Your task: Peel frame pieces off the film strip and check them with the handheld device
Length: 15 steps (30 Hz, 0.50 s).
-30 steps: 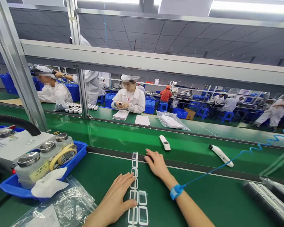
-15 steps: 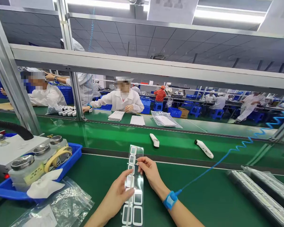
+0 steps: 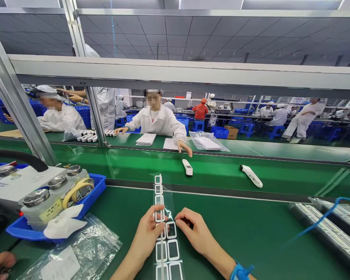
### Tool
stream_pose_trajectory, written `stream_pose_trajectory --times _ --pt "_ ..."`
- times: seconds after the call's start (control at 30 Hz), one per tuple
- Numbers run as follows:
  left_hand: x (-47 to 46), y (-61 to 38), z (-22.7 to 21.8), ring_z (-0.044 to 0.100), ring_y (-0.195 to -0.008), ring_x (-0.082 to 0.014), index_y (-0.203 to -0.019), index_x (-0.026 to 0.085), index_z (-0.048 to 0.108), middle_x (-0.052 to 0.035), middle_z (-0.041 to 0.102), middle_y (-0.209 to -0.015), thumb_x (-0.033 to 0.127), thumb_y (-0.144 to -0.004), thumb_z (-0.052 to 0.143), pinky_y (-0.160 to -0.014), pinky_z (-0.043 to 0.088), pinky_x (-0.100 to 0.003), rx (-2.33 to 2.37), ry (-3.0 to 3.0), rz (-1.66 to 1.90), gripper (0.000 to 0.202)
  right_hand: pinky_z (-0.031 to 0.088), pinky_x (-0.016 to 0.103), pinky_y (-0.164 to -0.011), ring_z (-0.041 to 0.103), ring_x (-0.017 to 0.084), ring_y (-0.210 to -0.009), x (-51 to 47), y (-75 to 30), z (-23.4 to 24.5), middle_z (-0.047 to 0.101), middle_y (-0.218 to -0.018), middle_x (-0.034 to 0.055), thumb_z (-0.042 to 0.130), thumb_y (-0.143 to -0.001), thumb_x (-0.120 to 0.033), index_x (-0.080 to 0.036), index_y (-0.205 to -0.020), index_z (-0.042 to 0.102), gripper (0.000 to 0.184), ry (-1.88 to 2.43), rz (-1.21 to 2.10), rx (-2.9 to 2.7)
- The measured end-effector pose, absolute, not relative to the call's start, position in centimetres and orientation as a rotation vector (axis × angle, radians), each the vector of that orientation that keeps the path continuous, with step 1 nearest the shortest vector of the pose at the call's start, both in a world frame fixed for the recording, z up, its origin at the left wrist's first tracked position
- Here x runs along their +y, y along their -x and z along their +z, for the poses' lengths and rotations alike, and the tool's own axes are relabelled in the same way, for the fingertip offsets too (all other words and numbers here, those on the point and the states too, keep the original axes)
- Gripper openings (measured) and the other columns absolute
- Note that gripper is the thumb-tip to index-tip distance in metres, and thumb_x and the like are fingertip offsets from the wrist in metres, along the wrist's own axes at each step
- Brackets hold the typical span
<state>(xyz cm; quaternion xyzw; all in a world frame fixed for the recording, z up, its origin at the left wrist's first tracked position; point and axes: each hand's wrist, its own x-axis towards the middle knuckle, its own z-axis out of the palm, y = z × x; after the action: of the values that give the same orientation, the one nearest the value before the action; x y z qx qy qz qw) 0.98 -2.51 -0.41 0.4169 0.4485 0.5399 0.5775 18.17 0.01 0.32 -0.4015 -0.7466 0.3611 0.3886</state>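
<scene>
My left hand (image 3: 150, 229) grips a clear plastic sheet (image 3: 168, 202) bearing white rounded frame-shaped stickers (image 3: 173, 249), thumb on top and fingers at its left edge. The stickers sit in two columns nearer me; farther off, only the left column has any. My right hand (image 3: 194, 229) is beside the sheet's right edge, thumb and index finger pinched together. Whatever is between those fingertips, if anything, is too small to make out. A blue wrist strap (image 3: 240, 271) circles my right wrist.
Beyond the sheet, two white handheld devices (image 3: 188, 168) lie on the green belt, with a co-worker's hand (image 3: 184, 147) above. Left are a blue tray (image 3: 97, 190) of jars, a plastic bag (image 3: 96, 249) and another person's hand (image 3: 1, 262). Packed strips (image 3: 329, 229) lie right.
My right hand has drawn back toward me and lower along the sheet. The co-worker opposite has stretched an arm toward the nearer device. Another person's hand has appeared at lower left.
</scene>
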Motion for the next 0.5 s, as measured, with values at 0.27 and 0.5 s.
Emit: stream_pose_trajectory --times 0.27,0.5 --pt "-2.7 -1.1 -0.8 0.062 -0.064 -0.014 -0.105 0.019 0.051 0.0006 0.06 -0.079 0.028 -0.067 0.067 -0.067 0.049 -0.029 1.044 -1.023 1.263 0.041 0.031 0.024 -0.055 0.043 0.013 -0.06 0.3 -17.8 0.1 0.052 -0.065 -0.0017 0.052 -0.079 -0.021 -0.018 -0.066 0.056 0.014 1.058 1.045 -1.895" --pt "-2.9 -1.3 -0.6 0.06 -0.06 -0.0126 -0.104 0.018 0.053 0.0 0.06 -0.078 0.027 -0.067 0.067 -0.063 0.049 -0.028 1.003 -1.007 1.25 0.041 0.029 0.023 -0.055 0.038 0.013 -0.059 0.3 -18.1 1.0 0.046 -0.063 -0.0031 0.05 -0.081 -0.027 -0.018 -0.067 0.051 0.017 1.022 1.21 -1.932"
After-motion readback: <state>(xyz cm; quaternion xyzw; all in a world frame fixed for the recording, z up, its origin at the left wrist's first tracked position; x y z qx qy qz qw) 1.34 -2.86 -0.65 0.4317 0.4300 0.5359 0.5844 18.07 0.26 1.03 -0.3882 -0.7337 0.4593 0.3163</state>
